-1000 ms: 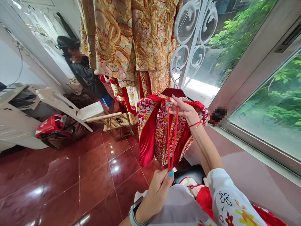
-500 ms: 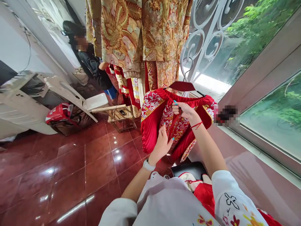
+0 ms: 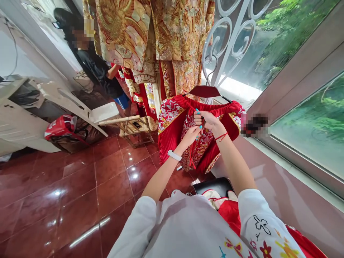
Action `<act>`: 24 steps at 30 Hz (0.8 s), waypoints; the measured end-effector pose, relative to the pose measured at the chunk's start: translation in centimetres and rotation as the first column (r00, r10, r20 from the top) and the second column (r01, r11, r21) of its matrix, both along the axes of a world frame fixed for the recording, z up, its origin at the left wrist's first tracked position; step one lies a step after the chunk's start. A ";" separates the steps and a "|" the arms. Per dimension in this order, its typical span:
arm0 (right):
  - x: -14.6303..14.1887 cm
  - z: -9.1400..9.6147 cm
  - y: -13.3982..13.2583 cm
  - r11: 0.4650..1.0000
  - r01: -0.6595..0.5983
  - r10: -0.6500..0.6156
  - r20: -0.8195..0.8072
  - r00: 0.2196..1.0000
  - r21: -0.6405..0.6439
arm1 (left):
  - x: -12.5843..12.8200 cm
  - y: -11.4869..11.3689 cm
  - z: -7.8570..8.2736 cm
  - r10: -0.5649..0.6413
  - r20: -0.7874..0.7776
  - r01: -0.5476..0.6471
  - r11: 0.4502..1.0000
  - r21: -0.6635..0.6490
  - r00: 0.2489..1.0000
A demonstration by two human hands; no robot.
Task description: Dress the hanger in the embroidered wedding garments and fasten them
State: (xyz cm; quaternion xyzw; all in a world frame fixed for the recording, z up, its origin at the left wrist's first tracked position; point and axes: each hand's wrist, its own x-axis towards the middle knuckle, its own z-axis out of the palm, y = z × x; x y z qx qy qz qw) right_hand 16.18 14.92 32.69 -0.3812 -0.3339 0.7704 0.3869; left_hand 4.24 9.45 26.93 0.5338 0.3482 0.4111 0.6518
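A red embroidered skirt (image 3: 172, 132) hangs on a dark red hanger (image 3: 205, 91) hooked on a white scrolled window grille (image 3: 228, 39). My right hand (image 3: 208, 120) is closed at the skirt's waistband, pinching a thin red cord there. My left hand (image 3: 192, 135), with a white watch at the wrist, sits just below it with fingers curled on the same cord against the skirt front. A loose end of the red cord (image 3: 191, 161) dangles under my hands.
Gold embroidered garments (image 3: 150, 39) hang close behind the skirt. A person in dark clothes (image 3: 94, 68) stands at the back left. A white chair (image 3: 80, 114), a wooden stool (image 3: 131, 129) and a red bag (image 3: 60, 125) stand on the glossy red tiles. A black seat (image 3: 215, 186) is below my arms.
My left hand let the long red cord go slack, rose from near my lap to the waistband and joined my right hand. The camera shifted slightly.
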 end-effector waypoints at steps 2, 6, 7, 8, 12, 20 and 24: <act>-0.1 -0.1 0.1 1.000 -0.002 0.002 -0.001 1.000 -0.011 | 0.0 -0.2 0.4 0.010 0.008 -0.010 1.000 -0.012 1.000; -0.6 -0.4 -0.1 1.000 0.022 -0.022 -0.040 0.999 -0.002 | 0.4 -0.7 0.5 0.073 0.036 -0.068 0.990 -0.120 0.997; -0.6 -0.4 -0.2 1.000 0.028 -0.028 -0.055 0.998 0.001 | 0.4 -1.0 0.6 0.095 0.053 -0.087 0.986 -0.140 0.994; -0.5 -0.2 -0.3 1.000 0.027 -0.027 -0.062 0.998 -0.004 | 0.5 -1.5 0.9 0.118 0.078 -0.105 0.983 -0.153 0.990; 0.4 2.0 0.2 0.999 -0.034 0.034 -0.008 0.999 -0.033 | 0.5 -3.9 3.3 0.139 0.245 -0.111 0.986 -0.128 0.959; 1.0 1.5 -0.6 0.999 -0.029 0.028 0.030 0.999 0.016 | 0.4 -5.4 2.8 0.157 0.196 -0.124 0.978 -0.170 0.968; 1.6 -1.9 -4.9 0.954 0.093 -0.178 0.289 0.941 0.284 | -0.7 -4.8 1.0 0.129 0.113 -0.114 0.985 -0.131 0.985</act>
